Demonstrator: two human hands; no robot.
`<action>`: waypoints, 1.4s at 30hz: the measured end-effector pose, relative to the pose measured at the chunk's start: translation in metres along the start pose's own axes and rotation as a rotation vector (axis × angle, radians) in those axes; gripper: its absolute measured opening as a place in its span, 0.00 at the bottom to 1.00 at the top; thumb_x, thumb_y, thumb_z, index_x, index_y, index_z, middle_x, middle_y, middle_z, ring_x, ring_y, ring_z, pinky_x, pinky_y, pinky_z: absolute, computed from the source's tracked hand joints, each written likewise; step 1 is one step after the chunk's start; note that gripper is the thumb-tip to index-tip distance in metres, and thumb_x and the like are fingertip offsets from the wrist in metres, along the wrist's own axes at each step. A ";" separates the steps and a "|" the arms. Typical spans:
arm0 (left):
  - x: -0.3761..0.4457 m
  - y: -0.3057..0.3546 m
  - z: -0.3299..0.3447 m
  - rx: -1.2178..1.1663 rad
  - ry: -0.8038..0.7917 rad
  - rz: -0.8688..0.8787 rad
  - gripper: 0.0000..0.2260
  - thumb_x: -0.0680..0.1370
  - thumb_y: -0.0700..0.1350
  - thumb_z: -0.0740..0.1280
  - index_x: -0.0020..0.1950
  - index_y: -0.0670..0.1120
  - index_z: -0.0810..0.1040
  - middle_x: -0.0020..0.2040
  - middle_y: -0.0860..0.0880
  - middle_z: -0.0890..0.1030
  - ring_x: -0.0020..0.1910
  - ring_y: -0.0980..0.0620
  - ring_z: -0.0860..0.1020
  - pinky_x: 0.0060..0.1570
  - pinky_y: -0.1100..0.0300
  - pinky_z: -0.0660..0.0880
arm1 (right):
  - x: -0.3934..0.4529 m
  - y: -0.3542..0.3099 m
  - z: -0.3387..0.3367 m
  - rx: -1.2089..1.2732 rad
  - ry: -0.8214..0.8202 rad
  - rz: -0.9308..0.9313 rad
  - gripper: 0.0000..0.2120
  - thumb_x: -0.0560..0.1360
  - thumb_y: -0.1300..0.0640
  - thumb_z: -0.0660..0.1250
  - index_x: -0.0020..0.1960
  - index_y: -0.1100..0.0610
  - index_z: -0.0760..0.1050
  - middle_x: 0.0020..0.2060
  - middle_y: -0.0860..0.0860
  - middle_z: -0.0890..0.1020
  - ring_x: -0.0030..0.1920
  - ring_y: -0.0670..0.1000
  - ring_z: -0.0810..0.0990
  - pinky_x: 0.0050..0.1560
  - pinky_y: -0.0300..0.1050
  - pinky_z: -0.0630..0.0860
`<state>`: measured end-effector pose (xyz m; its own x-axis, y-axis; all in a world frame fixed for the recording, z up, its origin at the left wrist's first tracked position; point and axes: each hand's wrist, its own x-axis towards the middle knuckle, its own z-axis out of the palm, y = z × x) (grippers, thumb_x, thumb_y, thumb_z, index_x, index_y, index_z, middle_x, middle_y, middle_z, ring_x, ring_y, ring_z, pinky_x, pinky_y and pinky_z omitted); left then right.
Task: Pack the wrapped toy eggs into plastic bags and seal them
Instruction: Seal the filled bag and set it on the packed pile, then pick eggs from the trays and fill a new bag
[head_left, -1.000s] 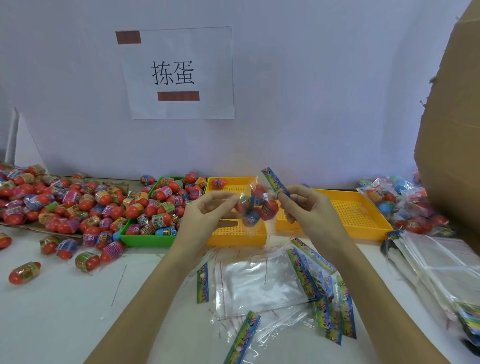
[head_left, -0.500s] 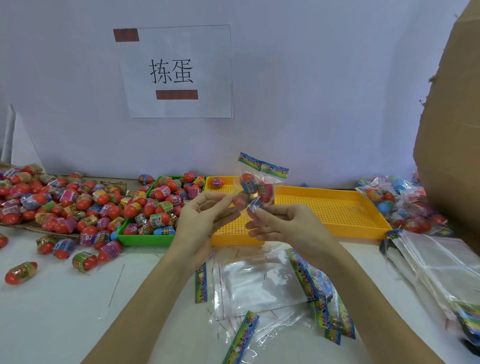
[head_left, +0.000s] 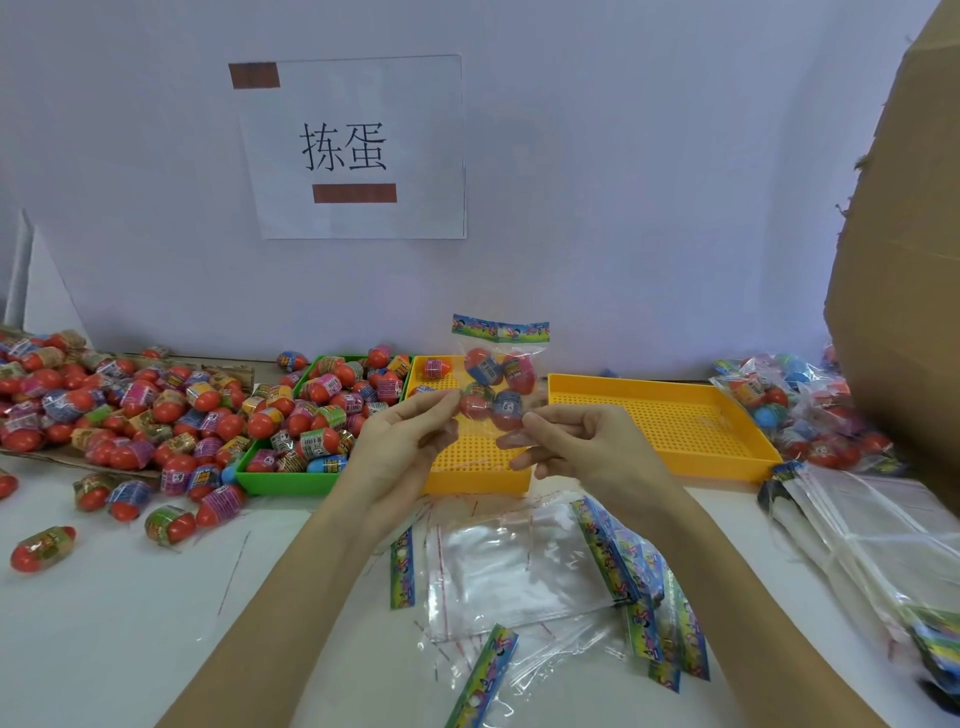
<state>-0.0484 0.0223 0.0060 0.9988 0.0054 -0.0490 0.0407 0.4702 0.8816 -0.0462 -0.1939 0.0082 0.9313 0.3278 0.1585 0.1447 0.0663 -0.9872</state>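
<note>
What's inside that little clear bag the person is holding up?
The clear bag holds wrapped toy eggs, red with printed bands; about four show. Both hands' fingers pinch its lower end, covering whatever sits at the bottom.

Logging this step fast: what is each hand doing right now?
Left hand: pinches the bag of eggs at its lower left.
Right hand: pinches the same bag's bottom edge.

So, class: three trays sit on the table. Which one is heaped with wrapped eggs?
The green tray, left of both yellow ones. It is piled with eggs; the small yellow tray shows only one, and the large yellow tray none.
</note>
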 end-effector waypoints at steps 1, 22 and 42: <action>0.000 0.000 0.001 -0.037 0.007 -0.023 0.11 0.70 0.42 0.76 0.50 0.41 0.87 0.38 0.49 0.81 0.36 0.56 0.79 0.47 0.62 0.80 | 0.000 0.000 0.000 0.012 0.002 -0.003 0.12 0.78 0.52 0.71 0.55 0.60 0.85 0.50 0.58 0.88 0.46 0.57 0.88 0.41 0.40 0.82; -0.014 -0.040 0.021 1.329 -0.258 1.337 0.05 0.79 0.39 0.75 0.52 0.36 0.86 0.48 0.43 0.84 0.47 0.43 0.81 0.50 0.51 0.81 | 0.005 0.009 0.018 0.229 0.124 -0.013 0.15 0.82 0.55 0.69 0.66 0.58 0.79 0.56 0.58 0.86 0.59 0.57 0.85 0.52 0.48 0.81; -0.002 -0.022 0.006 0.598 -0.002 0.400 0.03 0.79 0.44 0.75 0.49 0.46 0.87 0.39 0.47 0.87 0.34 0.47 0.85 0.37 0.62 0.81 | 0.005 0.000 -0.003 0.050 0.195 0.012 0.12 0.80 0.51 0.71 0.60 0.56 0.82 0.50 0.55 0.88 0.51 0.58 0.88 0.43 0.52 0.85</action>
<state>-0.0510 0.0061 -0.0106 0.9404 0.0747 0.3318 -0.3206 -0.1309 0.9381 -0.0410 -0.1948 0.0085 0.9806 0.1408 0.1366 0.1213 0.1115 -0.9863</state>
